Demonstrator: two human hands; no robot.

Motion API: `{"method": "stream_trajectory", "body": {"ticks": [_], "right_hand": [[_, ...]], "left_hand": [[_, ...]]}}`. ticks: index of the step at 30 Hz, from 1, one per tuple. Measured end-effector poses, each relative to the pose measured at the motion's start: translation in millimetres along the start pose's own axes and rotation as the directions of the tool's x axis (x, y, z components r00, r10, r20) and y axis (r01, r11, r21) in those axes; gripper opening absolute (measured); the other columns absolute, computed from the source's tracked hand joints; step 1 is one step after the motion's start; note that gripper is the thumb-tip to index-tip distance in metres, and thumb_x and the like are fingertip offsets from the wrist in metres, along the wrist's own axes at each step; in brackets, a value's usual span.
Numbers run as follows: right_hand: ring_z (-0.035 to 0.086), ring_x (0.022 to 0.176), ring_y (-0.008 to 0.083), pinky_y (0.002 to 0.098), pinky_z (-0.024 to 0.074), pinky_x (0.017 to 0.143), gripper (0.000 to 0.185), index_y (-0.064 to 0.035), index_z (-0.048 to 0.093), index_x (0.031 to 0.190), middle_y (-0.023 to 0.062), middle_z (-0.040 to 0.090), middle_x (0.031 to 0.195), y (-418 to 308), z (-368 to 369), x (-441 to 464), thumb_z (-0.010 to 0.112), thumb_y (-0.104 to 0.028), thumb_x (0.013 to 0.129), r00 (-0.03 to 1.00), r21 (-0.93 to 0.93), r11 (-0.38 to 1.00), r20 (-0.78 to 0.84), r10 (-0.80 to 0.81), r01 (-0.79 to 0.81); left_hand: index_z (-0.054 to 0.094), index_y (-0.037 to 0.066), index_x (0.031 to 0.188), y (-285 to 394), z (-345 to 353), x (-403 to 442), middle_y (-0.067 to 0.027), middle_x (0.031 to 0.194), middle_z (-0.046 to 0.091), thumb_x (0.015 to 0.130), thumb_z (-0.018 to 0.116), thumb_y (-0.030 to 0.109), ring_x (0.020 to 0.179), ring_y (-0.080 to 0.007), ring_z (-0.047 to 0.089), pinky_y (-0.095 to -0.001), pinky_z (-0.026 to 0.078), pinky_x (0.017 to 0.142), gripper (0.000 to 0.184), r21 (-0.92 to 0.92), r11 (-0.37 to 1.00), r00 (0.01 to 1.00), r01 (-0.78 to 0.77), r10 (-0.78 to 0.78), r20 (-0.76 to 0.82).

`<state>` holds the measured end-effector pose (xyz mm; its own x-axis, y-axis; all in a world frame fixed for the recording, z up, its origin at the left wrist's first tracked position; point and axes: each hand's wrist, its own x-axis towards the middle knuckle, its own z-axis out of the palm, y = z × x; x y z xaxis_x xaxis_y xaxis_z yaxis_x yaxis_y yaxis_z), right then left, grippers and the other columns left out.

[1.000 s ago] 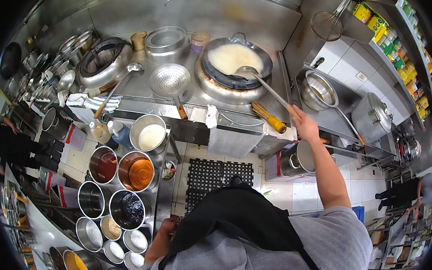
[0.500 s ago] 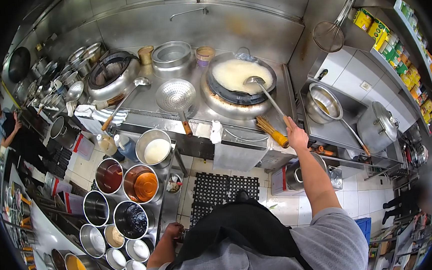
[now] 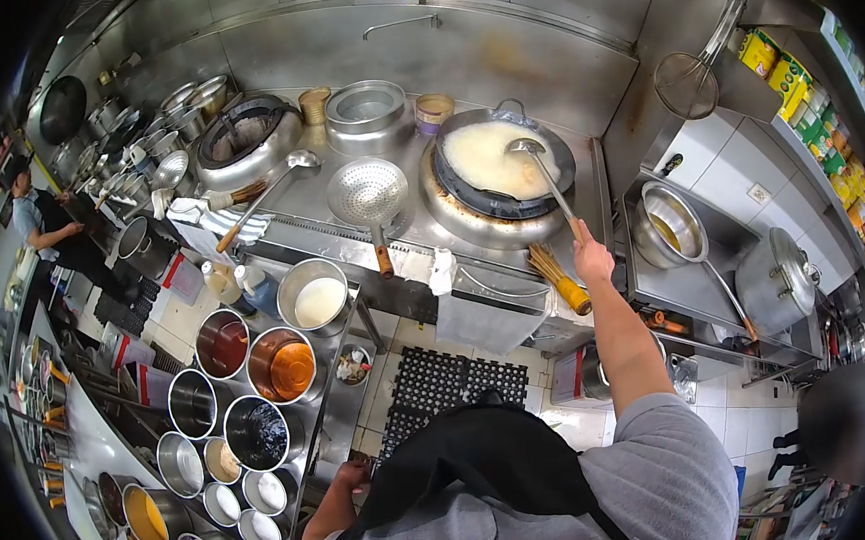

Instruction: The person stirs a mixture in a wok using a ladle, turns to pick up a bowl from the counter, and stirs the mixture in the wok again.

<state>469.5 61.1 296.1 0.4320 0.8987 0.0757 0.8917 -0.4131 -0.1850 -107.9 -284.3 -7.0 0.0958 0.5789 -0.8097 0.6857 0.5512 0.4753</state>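
My right hand (image 3: 593, 256) is closed around the wooden end of a long-handled ladle (image 3: 550, 176). The ladle's bowl sits in pale, foamy liquid (image 3: 490, 156) filling a large wok (image 3: 459, 184) on the burner. Just below that hand, a bamboo wok brush (image 3: 559, 278) lies at the stove's front edge. Low beside my apron, my left hand (image 3: 351, 476) has curled fingers; what they grip, if anything, is too small to make out. A perforated skimmer (image 3: 367, 192) lies left of the wok, and a second ladle (image 3: 265, 199) rests farther left.
Several pots of sauces and powders crowd the left cart, including a red sauce pot (image 3: 222, 343). Right of the stove are a steel bowl (image 3: 671, 215) and a lidded pot (image 3: 776, 281). A person (image 3: 54, 231) stands at far left. A black mat (image 3: 431, 385) covers the floor.
The view has shifted, so the stove appears farther right. The ladle is still in my right hand, its bowl still in the wok. The person at far left is now more upright and in fuller view.
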Motion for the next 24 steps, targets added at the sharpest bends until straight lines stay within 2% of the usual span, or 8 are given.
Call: {"method": "stream_trajectory", "body": {"ticks": [4, 6, 9, 12, 15, 16, 17, 24], "right_hand": [[0.065, 0.099, 0.0399, 0.0499, 0.0506, 0.087, 0.057, -0.0379, 0.031, 0.148, 0.0203, 0.068, 0.106, -14.6, 11.7, 21.7, 0.053, -0.034, 0.096, 1.0, 0.042, 0.999, -0.005, 0.001, 0.0], [0.064, 0.1, 0.0402, 0.0502, 0.0501, 0.088, 0.057, -0.0377, 0.031, 0.148, 0.0203, 0.068, 0.108, -27.7, 15.7, 26.9, 0.053, -0.035, 0.095, 1.0, 0.058, 0.998, -0.001, -0.014, 0.014], [0.064, 0.102, 0.0411, 0.0502, 0.0496, 0.089, 0.058, -0.0373, 0.031, 0.148, 0.0208, 0.067, 0.111, -39.1, 27.4, 35.3, 0.053, -0.037, 0.095, 1.0, 0.069, 0.997, 0.013, -0.024, 0.023], [0.064, 0.1, 0.0425, 0.0515, 0.0499, 0.088, 0.056, -0.0328, 0.035, 0.147, 0.0221, 0.067, 0.109, -41.3, 40.6, 34.0, 0.053, -0.038, 0.094, 0.996, 0.104, 0.991, -0.041, -0.077, 0.08], [0.062, 0.104, 0.0436, 0.0518, 0.0487, 0.09, 0.056, -0.0312, 0.036, 0.146, 0.0227, 0.065, 0.114, -38.0, 50.2, 30.5, 0.053, -0.039, 0.093, 0.996, 0.154, 0.984, -0.01, -0.094, 0.094], [0.061, 0.106, 0.044, 0.0517, 0.0479, 0.091, 0.057, -0.0282, 0.036, 0.147, 0.0233, 0.064, 0.116, -38.9, 47.8, 24.2, 0.055, -0.037, 0.093, 0.993, 0.172, 0.979, 0.016, -0.115, 0.111], [0.061, 0.106, 0.0444, 0.0514, 0.0475, 0.092, 0.058, -0.0263, 0.036, 0.147, 0.0236, 0.064, 0.117, -36.3, 50.6, 21.5, 0.056, -0.035, 0.093, 0.988, 0.164, 0.975, 0.01, -0.157, 0.153], [0.055, 0.116, 0.0435, 0.0454, 0.0439, 0.098, 0.059, -0.0119, 0.038, 0.146, 0.0231, 0.057, 0.129, -2.1, 69.8, 21.0, 0.058, -0.026, 0.092, 0.922, 0.293, 0.878, -0.037, -0.386, 0.379]], "left_hand": [[0.071, 0.019, 0.104, -18.9, 12.2, 24.1, 0.0054, 0.112, 0.066, 0.073, 0.073, 0.02, 0.102, -0.0122, 0.064, -0.0276, 0.057, 0.081, 0.031, 0.19, 0.98, 0.998, -0.063, 0.066, -0.007], [0.07, 0.019, 0.103, -31.9, 16.4, 45.8, -0.0014, 0.11, 0.065, 0.066, 0.074, 0.027, 0.106, -0.0237, 0.062, -0.0365, 0.053, 0.088, 0.038, 0.714, 0.589, 0.877, -0.378, 0.474, 0.073], [0.071, 0.013, 0.098, -16.6, 18.4, 54.2, -0.0087, 0.096, 0.069, 0.075, 0.061, 0.027, 0.087, -0.0275, 0.066, -0.0395, 0.053, 0.077, 0.029, 0.266, 0.953, 0.986, -0.147, 0.164, -0.041], [0.073, 0.008, 0.099, 0.9, 26.5, 50.0, -0.0121, 0.083, 0.072, 0.085, 0.048, 0.024, 0.06, -0.0232, 0.068, -0.0363, 0.054, 0.058, 0.033, -0.231, 0.971, 0.979, -0.064, 0.016, -0.203], [0.073, 0.008, 0.097, 7.7, 40.7, 42.3, -0.0115, 0.075, 0.07, 0.086, 0.055, 0.026, 0.049, -0.0219, 0.063, -0.0353, 0.051, 0.049, 0.028, -0.414, 0.909, 0.963, -0.046, -0.07, -0.26], [0.072, 0.006, 0.097, -15.0, 54.6, 60.5, -0.0116, 0.074, 0.07, 0.086, 0.057, 0.024, 0.049, -0.0197, 0.063, -0.0342, 0.05, 0.046, 0.026, -0.196, 0.954, 0.908, -0.225, 0.132, -0.399], [0.071, 0.004, 0.099, 18.9, 45.7, 26.2, -0.0117, 0.076, 0.069, 0.086, 0.059, 0.025, 0.05, -0.0184, 0.064, -0.0334, 0.049, 0.043, 0.027, -0.442, 0.897, 0.966, 0.017, -0.129, -0.225], [0.069, 0.014, 0.104, 22.2, 79.7, -8.3, -0.0045, 0.076, 0.066, 0.088, 0.052, 0.021, 0.055, -0.0161, 0.066, -0.0317, 0.049, 0.041, 0.024, -0.566, 0.792, 0.944, 0.229, -0.322, -0.069]]}}
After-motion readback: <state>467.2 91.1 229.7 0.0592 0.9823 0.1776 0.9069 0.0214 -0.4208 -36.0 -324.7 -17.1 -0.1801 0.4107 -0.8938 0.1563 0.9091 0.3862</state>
